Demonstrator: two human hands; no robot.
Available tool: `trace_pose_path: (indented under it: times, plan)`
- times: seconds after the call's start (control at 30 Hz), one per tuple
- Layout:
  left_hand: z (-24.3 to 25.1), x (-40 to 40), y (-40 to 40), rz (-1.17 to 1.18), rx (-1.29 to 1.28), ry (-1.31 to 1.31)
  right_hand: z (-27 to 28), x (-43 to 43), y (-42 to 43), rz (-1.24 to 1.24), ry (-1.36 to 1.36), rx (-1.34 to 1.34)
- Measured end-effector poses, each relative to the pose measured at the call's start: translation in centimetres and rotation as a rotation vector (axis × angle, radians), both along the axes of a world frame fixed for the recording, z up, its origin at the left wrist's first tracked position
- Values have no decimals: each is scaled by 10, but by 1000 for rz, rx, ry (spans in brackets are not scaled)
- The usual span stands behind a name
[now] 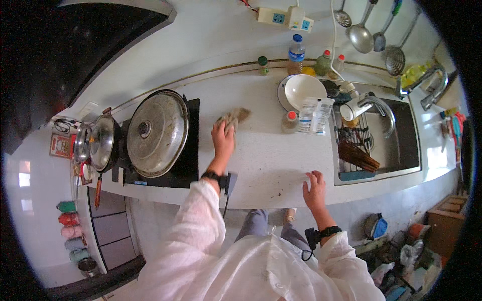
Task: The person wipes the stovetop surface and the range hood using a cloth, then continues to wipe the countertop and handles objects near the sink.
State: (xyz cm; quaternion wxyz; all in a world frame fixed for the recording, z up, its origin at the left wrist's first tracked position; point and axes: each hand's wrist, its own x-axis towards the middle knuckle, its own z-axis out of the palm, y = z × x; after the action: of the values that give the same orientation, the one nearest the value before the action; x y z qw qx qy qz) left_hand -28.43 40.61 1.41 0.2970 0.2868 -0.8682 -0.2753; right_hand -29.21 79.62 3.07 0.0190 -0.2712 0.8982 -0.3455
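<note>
My left hand (223, 140) grips a crumpled greyish-brown cloth (234, 117) against the white countertop (263, 154), just right of the black cooktop. The cloth's far end is blurred. My right hand (315, 188) is at the counter's front part, left of the sink, holding nothing, its fingers apart and slightly bent. Dark crumbs (278, 195) lie on the counter between my hands, nearer the front edge. Beyond my right hand stand a red-capped bottle (290, 123) and clear plastic packets (315, 116), with a white bowl (303, 90) behind them.
A large lidded wok (158, 131) covers much of the cooktop (193, 150); a second lidded pan (102, 142) is left of it. The sink (403, 139) holds a rack and a brown wooden item (357, 156). Bottles (296, 56) line the wall under hanging ladles (361, 37).
</note>
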Motion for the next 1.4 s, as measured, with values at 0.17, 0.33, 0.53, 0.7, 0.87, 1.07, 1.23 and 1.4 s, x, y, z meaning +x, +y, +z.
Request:
trace_pose_path:
  times: [0.17,0.33,0.53,0.7,0.87,1.07,1.23,1.4]
  plan:
    - [-25,-20,10,-254,-389,-413,-20,-17,-6,-68,68,183]
    - [12,37,101,-505,-314,-600,-37,-18,1,-101,98,220]
    - [12,4,60,-404,-405,-484,-32,-15,-7,-81,130,239]
    - [11,-7,67,-368,-314,-632,-36,-18,-4,-87,121,246]
    - [18,29,86,-430,-284,-678,-31,-16,-4,-120,109,231]
    - [16,-38,47,-354,-278,-547,-32,-18,-12,-120,134,226]
    - [13,20,81,-403,-276,-607,-39,-17,-4,-128,102,248]
    - [12,7,70,-398,-272,-612,-36,-17,-4,-109,80,278]
